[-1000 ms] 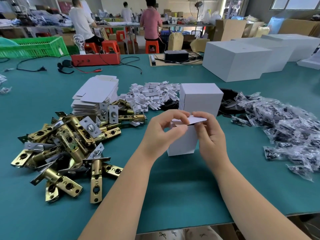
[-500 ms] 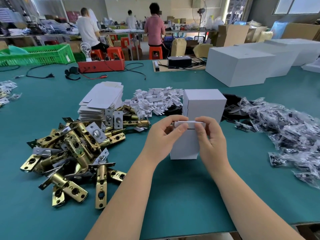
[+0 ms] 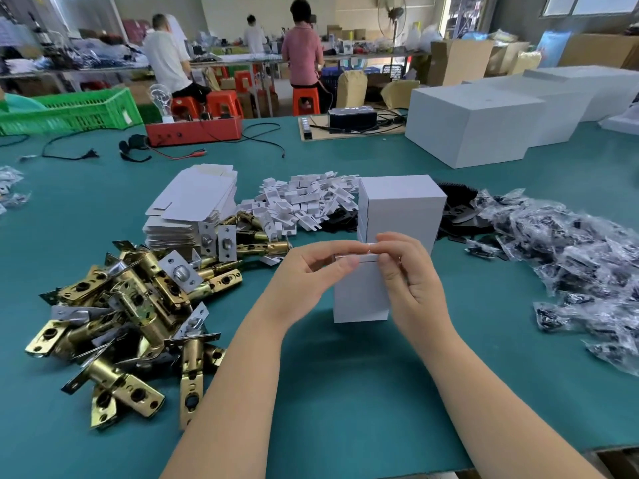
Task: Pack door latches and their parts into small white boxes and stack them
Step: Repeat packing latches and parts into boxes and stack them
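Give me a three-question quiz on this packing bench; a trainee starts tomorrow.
1. True or false: both hands are at the top flap of the small white box.
2. Which pile lies on the person's left? A) brass latches B) plastic bags C) large white boxes
3. What stands right behind the small white box?

Key
1. True: the left hand and right hand pinch it.
2. A
3. A stack of white boxes.

White box [image 3: 359,295], brass-gold latches [image 3: 138,305], teal table [image 3: 345,392], green crate [image 3: 69,112].
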`<action>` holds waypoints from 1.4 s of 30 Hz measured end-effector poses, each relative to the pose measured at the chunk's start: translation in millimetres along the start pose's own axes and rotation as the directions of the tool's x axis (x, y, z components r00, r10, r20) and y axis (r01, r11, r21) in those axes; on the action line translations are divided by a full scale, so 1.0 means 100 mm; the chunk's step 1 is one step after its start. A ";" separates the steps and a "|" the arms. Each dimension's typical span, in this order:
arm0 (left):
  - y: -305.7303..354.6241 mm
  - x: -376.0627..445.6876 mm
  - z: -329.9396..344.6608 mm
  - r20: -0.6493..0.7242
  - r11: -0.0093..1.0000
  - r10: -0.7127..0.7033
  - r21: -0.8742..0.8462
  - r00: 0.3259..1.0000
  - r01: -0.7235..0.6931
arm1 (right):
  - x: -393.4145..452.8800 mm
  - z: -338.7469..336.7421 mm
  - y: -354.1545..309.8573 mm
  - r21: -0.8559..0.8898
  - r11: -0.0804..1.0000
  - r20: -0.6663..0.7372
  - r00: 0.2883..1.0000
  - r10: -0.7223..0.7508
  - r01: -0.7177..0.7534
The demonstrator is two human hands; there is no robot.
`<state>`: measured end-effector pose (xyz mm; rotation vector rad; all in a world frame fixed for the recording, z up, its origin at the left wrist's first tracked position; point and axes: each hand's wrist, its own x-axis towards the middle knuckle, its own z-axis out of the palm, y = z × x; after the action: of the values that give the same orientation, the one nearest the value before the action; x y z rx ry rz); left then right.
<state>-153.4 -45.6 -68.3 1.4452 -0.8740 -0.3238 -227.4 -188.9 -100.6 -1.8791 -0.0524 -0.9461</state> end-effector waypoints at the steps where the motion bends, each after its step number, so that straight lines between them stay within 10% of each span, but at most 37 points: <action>1: 0.01 0.00 -0.01 0.013 1.000 -0.009 -0.013 1.000 0.009 | -0.01 0.00 0.00 -0.001 1.000 0.009 1.000 0.008 -0.008; 14: -0.20 0.08 -0.03 -0.201 0.994 -0.106 -0.004 0.974 0.107 | -0.07 0.02 0.14 -0.118 0.904 0.108 0.900 0.423 -0.411; 20: -0.24 0.12 0.03 -0.373 0.839 -0.488 -0.449 0.789 0.307 | -0.08 -0.08 0.18 -0.189 0.816 0.021 0.829 0.560 -0.546; 25: -0.29 0.14 0.25 -0.304 0.762 -0.612 -0.472 0.730 0.443 | -0.09 -0.10 0.15 -0.288 0.809 0.011 0.843 0.538 -0.512; 29: -0.33 0.12 0.36 -0.369 0.806 -0.552 -0.005 0.748 0.593 | -0.03 -0.21 0.21 -0.252 0.797 -0.118 0.835 0.538 -0.549; 35: -0.44 0.03 0.57 -0.301 0.761 -0.282 0.508 0.911 0.403 | 0.04 -0.33 0.32 -0.069 0.754 -0.254 0.742 0.620 -0.653; 42: -0.48 0.08 0.56 -0.274 0.714 -0.210 0.613 0.939 0.338 | 0.08 -0.36 0.39 0.144 0.735 -0.275 0.687 0.673 -0.662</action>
<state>-172.0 -98.6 -117.1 2.2420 -0.6322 -0.0905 -226.3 -239.3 -117.2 -1.5004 0.7683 -0.6903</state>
